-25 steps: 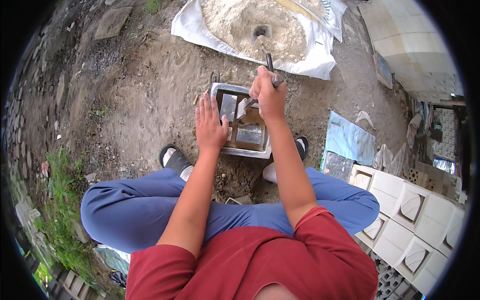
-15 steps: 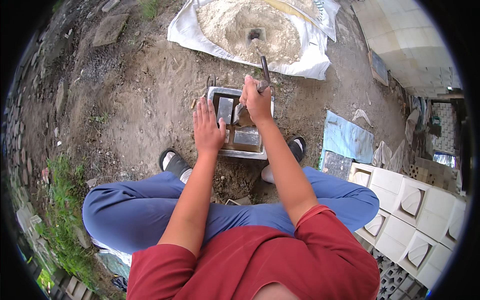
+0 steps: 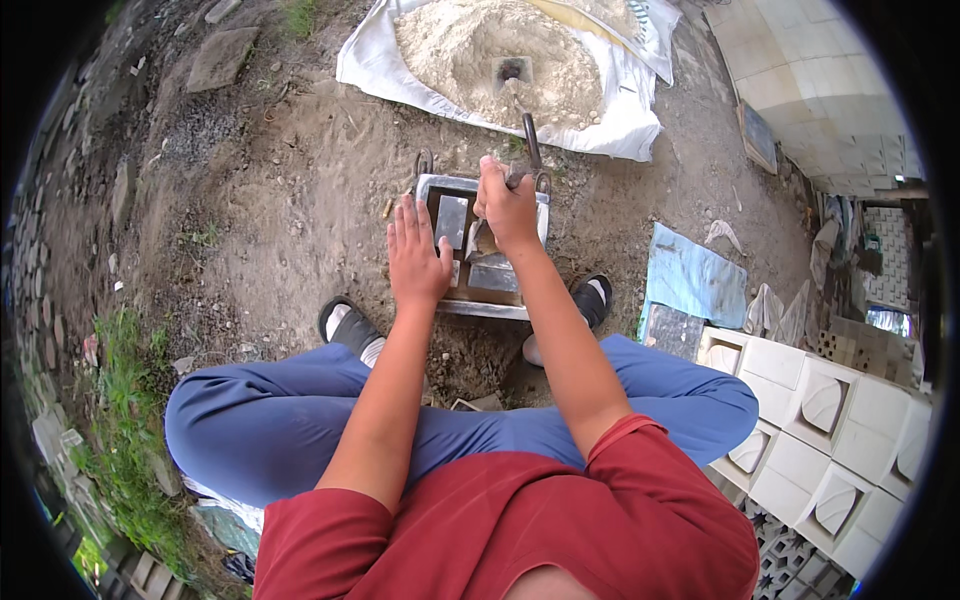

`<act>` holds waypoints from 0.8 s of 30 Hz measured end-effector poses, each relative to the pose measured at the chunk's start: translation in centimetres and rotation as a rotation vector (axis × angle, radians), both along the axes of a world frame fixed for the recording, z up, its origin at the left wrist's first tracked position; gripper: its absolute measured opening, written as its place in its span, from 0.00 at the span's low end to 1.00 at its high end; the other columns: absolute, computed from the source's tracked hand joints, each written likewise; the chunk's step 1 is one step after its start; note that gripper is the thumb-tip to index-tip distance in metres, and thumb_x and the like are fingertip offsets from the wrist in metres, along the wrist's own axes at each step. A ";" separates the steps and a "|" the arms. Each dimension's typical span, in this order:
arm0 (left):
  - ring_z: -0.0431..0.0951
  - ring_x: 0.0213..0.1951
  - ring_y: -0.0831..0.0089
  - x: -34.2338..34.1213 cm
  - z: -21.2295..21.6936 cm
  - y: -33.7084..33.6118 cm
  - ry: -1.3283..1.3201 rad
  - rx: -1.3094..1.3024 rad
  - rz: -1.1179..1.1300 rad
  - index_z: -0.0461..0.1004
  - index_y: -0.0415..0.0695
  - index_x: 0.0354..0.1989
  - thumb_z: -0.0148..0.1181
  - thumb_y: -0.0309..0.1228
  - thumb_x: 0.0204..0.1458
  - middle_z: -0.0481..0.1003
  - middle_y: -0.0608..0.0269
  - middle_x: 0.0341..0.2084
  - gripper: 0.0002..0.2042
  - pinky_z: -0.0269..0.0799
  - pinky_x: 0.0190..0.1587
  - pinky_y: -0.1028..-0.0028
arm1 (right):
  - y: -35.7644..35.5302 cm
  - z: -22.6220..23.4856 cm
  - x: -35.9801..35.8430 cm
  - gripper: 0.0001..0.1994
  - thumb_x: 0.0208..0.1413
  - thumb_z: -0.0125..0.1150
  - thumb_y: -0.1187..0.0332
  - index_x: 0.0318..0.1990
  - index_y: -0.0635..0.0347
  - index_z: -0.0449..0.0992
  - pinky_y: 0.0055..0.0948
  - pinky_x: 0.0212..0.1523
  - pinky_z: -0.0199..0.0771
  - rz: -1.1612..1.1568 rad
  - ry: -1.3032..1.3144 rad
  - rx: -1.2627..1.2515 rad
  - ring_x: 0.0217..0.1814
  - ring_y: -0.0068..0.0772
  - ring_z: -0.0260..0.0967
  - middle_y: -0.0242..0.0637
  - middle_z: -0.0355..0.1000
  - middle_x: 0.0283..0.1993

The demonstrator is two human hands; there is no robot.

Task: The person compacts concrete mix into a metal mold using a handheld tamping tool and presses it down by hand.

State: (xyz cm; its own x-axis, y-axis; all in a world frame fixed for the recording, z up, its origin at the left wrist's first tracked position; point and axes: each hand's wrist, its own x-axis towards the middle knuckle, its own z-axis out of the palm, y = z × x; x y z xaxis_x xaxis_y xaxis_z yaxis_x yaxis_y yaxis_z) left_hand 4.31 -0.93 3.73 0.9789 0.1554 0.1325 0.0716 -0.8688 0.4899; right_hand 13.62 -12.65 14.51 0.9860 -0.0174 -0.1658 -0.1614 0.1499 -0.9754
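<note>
Open metal frame (image 3: 485, 310) is seen set on bare dirt between two sandaled feet (image 3: 350, 324), straight in front of the body. Left hand (image 3: 418, 262) is laid palm down on or just above the frame's left side, fingers extended and nothing gripped; firm contact cannot be confirmed. Right hand (image 3: 508, 212) is closed around a hand tool (image 3: 516, 178), whose working end is dipped inside the frame near its middle. Stage, as judged: partway. Frame is already placed, and smooth grey plates are already seated inside, one upper plate (image 3: 451, 220) on the left and one lower plate (image 3: 493, 274) on the right; a smaller grey piece is partly covered by the left hand. Brown surface is exposed around the plates, apparently below the rim, so the inside is read as not filled to the top. The upper right part is blocked by the right hand, and its state cannot be told. Nothing is seen lifted out of the frame. Plenty of pale powder (image 3: 440, 40) is left heaped on a white sheet (image 3: 385, 85) beyond the frame. Pale blocks (image 3: 776, 372) with recessed faces are stacked to the right, near a blue sheet (image 3: 697, 275).
</note>
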 end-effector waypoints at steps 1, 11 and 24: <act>0.47 0.80 0.52 -0.2 -0.1 0.2 0.003 0.001 0.001 0.48 0.41 0.80 0.52 0.41 0.62 0.46 0.50 0.81 0.39 0.43 0.79 0.54 | 0.2 0.3 -0.1 0.22 0.73 0.55 0.62 0.22 0.51 0.62 0.26 0.18 0.50 0.013 0.018 -0.003 0.16 0.15 0.47 0.20 0.53 0.16; 0.48 0.80 0.51 0.0 -0.1 0.5 -0.019 0.004 0.005 0.49 0.41 0.80 0.51 0.41 0.62 0.47 0.49 0.80 0.38 0.44 0.79 0.53 | -0.2 3.3 -3.6 0.23 0.73 0.54 0.62 0.21 0.58 0.69 0.26 0.22 0.56 0.062 -0.108 -0.047 0.19 0.16 0.56 0.23 0.61 0.17; 0.48 0.80 0.51 -0.1 -0.7 0.7 -0.051 -0.044 -0.015 0.49 0.40 0.80 0.50 0.39 0.64 0.46 0.49 0.80 0.36 0.46 0.78 0.52 | -1.7 3.7 -7.4 0.26 0.74 0.52 0.61 0.19 0.59 0.64 0.28 0.24 0.55 0.023 -0.215 -0.028 0.21 0.16 0.55 0.25 0.61 0.18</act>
